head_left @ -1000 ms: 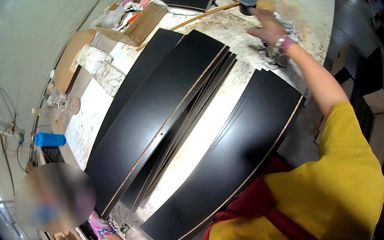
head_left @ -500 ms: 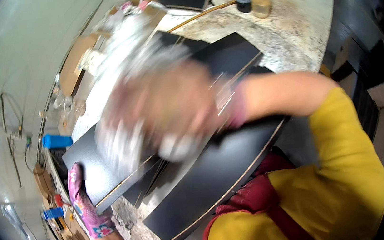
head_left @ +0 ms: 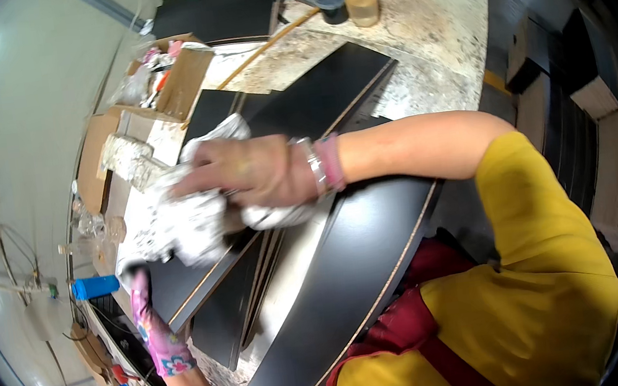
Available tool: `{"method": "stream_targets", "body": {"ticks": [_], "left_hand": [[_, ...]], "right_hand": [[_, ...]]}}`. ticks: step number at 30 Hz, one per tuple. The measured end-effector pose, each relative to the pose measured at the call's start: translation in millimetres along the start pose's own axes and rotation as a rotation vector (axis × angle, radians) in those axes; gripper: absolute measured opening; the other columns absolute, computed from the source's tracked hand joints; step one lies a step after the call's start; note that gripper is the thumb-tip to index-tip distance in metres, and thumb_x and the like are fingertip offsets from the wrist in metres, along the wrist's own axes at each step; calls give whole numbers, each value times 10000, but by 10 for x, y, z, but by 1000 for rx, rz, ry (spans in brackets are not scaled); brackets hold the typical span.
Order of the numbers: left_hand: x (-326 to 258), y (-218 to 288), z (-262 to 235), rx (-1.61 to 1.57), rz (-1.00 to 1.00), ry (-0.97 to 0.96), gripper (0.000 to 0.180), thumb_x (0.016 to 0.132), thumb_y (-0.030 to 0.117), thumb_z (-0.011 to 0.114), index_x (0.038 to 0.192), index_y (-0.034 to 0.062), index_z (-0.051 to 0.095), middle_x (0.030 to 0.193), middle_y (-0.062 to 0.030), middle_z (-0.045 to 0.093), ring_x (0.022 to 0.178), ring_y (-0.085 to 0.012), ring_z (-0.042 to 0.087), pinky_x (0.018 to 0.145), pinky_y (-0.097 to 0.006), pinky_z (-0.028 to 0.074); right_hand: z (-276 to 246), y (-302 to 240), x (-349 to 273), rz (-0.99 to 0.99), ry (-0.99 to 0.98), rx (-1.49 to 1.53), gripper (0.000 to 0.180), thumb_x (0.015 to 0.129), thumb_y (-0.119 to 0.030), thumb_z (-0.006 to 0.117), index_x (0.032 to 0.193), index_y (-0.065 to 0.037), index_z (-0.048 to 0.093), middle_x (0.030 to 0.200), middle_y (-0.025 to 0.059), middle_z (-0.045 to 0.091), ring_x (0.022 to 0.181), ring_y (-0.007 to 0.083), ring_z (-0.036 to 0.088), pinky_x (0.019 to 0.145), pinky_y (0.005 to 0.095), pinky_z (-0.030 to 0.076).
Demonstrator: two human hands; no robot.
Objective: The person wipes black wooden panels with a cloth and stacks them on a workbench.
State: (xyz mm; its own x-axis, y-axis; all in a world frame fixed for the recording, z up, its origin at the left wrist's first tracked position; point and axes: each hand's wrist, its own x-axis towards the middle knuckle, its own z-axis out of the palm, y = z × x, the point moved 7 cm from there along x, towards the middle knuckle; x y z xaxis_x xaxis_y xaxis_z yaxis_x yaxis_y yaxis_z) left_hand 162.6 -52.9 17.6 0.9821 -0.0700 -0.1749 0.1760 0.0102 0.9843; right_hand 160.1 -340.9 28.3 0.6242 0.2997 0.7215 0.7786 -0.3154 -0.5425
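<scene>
My right hand (head_left: 264, 169), in a stained glove with a pink cuff, is closed on a bunched white rag (head_left: 193, 223) with dark marks. The rag lies over a black board (head_left: 174, 287) with a bare brown edge and hides much of it. At that board's left end, my left hand (head_left: 161, 338) grips the edge in a pink flowered glove with dark fingertips; some fingers are hidden. Below the rag, several more black boards (head_left: 227, 311) overlap. A long curved black board (head_left: 355, 257) lies nearest me, and another black board (head_left: 327, 86) lies beyond my right hand.
A cardboard box (head_left: 184, 85) of odds and ends stands far left on the stained white table (head_left: 436, 31). Beyond are a wooden stick (head_left: 268, 47), a dark cup (head_left: 332, 8), a bottle of yellowish liquid (head_left: 361, 1) and a dark panel (head_left: 218, 15). Stacked boards (head_left: 605, 156) stand at right.
The view has shifted, bringing the cardboard box into fuller sight. My right hand and the rag, badly blurred before, show more sharply, with the rag now over the board's end near my left hand.
</scene>
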Motion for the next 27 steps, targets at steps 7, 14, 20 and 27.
{"method": "stream_targets", "body": {"ticks": [7,14,20,27], "left_hand": [[-2,-222,-531,121,162,272,384,904,297,550,1113,-23,587,1085,-91,630,967,-192,613,866,-319,482],[70,266,-755,278,286,147,491,904,355,495,1240,-2,525,1248,-128,550,1135,-209,535,997,-348,403],[211,636,-1543,293,327,185,413,935,284,497,1237,4,539,1258,-108,548,1148,-191,526,982,-335,412],[-316,1178,-397,613,557,294,390,927,238,511,1211,-26,556,1299,-155,490,1182,-216,479,1024,-324,346]], "right_hand": [[-231,237,36,35,-242,-145,501,781,-148,644,1258,-234,515,1092,93,526,961,268,560,856,362,475],[-616,917,-703,385,-385,-293,552,849,-293,619,1364,-296,419,1129,120,529,1043,274,543,898,369,456],[-1911,2236,-2253,922,-401,-878,438,884,-272,552,1314,-216,491,1144,189,543,1094,301,534,930,385,433],[-1794,775,-499,417,212,63,425,865,-224,569,1278,-142,509,1195,147,543,1054,256,567,877,351,469]]}}
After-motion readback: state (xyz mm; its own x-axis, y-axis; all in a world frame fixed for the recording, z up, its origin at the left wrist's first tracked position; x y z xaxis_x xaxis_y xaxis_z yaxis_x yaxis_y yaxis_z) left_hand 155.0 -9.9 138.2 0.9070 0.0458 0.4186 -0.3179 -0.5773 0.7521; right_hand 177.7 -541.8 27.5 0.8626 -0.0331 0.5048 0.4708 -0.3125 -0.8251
